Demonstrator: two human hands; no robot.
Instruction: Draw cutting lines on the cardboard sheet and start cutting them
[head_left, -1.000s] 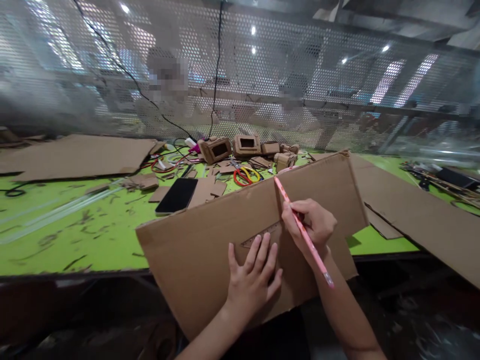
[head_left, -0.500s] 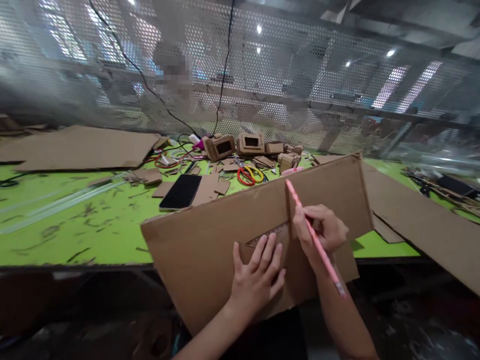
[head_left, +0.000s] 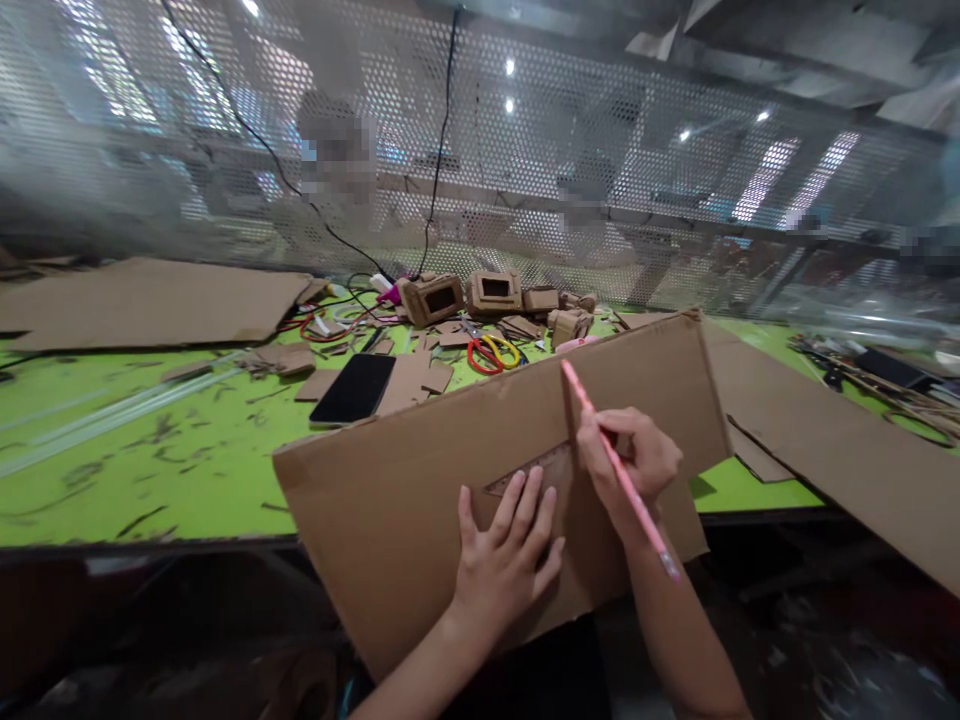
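Observation:
A large cardboard sheet (head_left: 375,500) leans tilted against the front edge of the green table. On it lies a clear triangle ruler (head_left: 529,470), partly hidden by fingers. My left hand (head_left: 506,560) is spread flat over the ruler and the cardboard, holding nothing in its grip. My right hand (head_left: 634,465) pinches a pink pencil (head_left: 626,485) with a white eraser end pointing down toward me. The pencil's other end reaches close to the upper edge of the cardboard; whether its tip touches is hard to tell.
Behind the sheet are a black phone (head_left: 356,388), red and yellow scissors (head_left: 495,352), small cardboard boxes (head_left: 435,299) and scraps. Another cardboard sheet (head_left: 150,300) lies at left, a long cardboard piece (head_left: 840,430) at right. A perforated metal screen (head_left: 480,170) stands behind the table (head_left: 90,500).
The whole view has shifted slightly, so things sit a little further left. Both hands, the pencil and the ruler hold nearly the same places on the cardboard.

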